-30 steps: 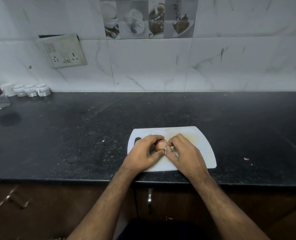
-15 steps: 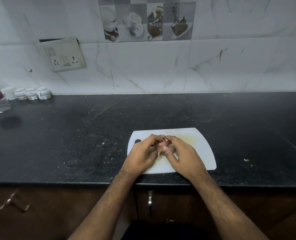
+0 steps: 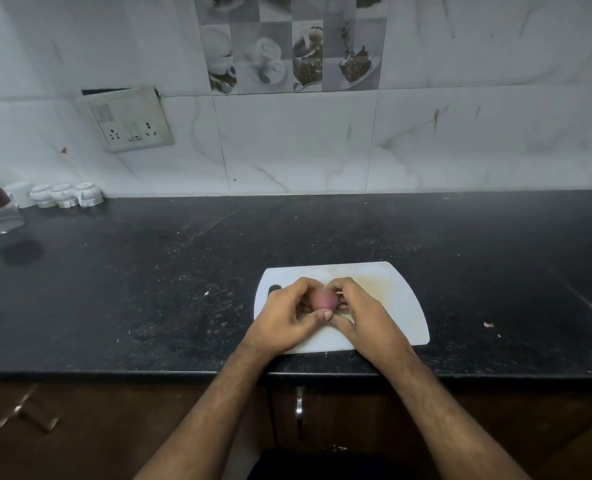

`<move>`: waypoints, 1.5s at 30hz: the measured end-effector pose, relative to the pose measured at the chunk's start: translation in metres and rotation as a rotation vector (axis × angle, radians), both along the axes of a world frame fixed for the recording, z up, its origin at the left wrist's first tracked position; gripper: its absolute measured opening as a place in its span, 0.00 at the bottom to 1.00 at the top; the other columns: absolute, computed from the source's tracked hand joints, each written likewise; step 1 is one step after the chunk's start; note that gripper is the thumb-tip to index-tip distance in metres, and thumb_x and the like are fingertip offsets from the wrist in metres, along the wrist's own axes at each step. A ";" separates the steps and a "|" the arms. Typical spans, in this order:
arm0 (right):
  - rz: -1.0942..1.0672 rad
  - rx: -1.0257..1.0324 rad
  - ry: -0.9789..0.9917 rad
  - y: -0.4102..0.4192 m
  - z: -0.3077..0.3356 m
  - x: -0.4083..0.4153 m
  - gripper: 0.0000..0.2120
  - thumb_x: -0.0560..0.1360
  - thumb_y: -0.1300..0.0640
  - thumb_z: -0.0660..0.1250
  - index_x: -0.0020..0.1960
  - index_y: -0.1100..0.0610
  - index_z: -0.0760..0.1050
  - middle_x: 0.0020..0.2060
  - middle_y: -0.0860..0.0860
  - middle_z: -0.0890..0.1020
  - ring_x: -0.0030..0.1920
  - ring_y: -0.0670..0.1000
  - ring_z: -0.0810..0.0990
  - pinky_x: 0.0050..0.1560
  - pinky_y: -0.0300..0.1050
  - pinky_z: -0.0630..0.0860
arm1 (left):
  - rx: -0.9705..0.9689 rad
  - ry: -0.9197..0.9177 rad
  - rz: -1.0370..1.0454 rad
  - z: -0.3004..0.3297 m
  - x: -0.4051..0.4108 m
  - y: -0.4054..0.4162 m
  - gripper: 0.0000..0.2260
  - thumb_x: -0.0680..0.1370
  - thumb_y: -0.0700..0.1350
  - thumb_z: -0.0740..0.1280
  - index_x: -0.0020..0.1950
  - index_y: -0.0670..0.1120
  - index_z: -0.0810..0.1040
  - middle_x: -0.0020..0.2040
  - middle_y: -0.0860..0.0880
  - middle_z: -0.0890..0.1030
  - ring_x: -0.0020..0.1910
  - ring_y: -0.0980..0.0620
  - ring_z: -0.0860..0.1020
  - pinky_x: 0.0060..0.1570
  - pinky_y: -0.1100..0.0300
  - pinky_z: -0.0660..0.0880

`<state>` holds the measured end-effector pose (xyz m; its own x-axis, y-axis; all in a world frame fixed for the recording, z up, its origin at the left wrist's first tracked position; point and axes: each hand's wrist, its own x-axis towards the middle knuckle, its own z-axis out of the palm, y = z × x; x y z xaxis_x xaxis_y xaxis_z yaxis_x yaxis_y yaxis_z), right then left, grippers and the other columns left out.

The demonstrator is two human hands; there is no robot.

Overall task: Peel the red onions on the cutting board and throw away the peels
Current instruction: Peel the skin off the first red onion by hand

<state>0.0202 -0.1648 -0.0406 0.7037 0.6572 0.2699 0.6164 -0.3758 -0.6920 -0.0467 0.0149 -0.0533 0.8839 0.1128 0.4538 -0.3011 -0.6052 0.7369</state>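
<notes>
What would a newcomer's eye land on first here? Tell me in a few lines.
First, the two bare hands, left hand and right hand, cupped around a small round red onion near the counter's front edge. Beneath them the white plastic cutting board stands out against the black speckled stone countertop.

I'm looking down from head height, facing the wall (image 3: 460, 140) at 12 o'clock, counter (image 3: 149, 289) close below.
</notes>
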 end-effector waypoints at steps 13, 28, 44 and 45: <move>-0.028 0.178 0.020 -0.002 -0.004 0.007 0.06 0.78 0.55 0.73 0.54 0.48 0.79 0.52 0.40 0.82 0.53 0.41 0.84 0.57 0.42 0.82 | 0.099 0.019 0.004 -0.006 0.004 0.005 0.19 0.77 0.45 0.72 0.67 0.50 0.73 0.56 0.55 0.80 0.58 0.52 0.80 0.60 0.49 0.79; -0.066 0.110 -0.005 -0.003 -0.003 0.009 0.04 0.80 0.59 0.69 0.52 0.50 0.80 0.49 0.39 0.82 0.50 0.39 0.81 0.51 0.30 0.76 | 0.047 0.015 -0.009 -0.009 0.006 0.007 0.16 0.76 0.47 0.77 0.62 0.47 0.80 0.53 0.54 0.83 0.54 0.53 0.82 0.55 0.54 0.81; -0.071 0.039 -0.181 0.000 -0.008 0.005 0.08 0.81 0.53 0.66 0.60 0.48 0.74 0.53 0.39 0.78 0.50 0.42 0.80 0.53 0.47 0.81 | 0.157 0.009 0.057 -0.003 0.003 0.002 0.16 0.75 0.50 0.77 0.61 0.50 0.80 0.52 0.56 0.79 0.52 0.60 0.78 0.51 0.72 0.71; -0.073 0.034 -0.188 0.000 -0.008 0.005 0.08 0.81 0.54 0.66 0.61 0.49 0.75 0.53 0.39 0.77 0.50 0.42 0.80 0.53 0.46 0.81 | 0.165 0.012 0.062 -0.003 0.003 0.002 0.17 0.75 0.51 0.77 0.61 0.50 0.80 0.52 0.56 0.79 0.52 0.59 0.78 0.51 0.72 0.71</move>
<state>0.0247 -0.1647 -0.0486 0.6844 0.5943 0.4223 0.7077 -0.4025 -0.5806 -0.0439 0.0173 -0.0567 0.8832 0.0918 0.4598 -0.2512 -0.7353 0.6294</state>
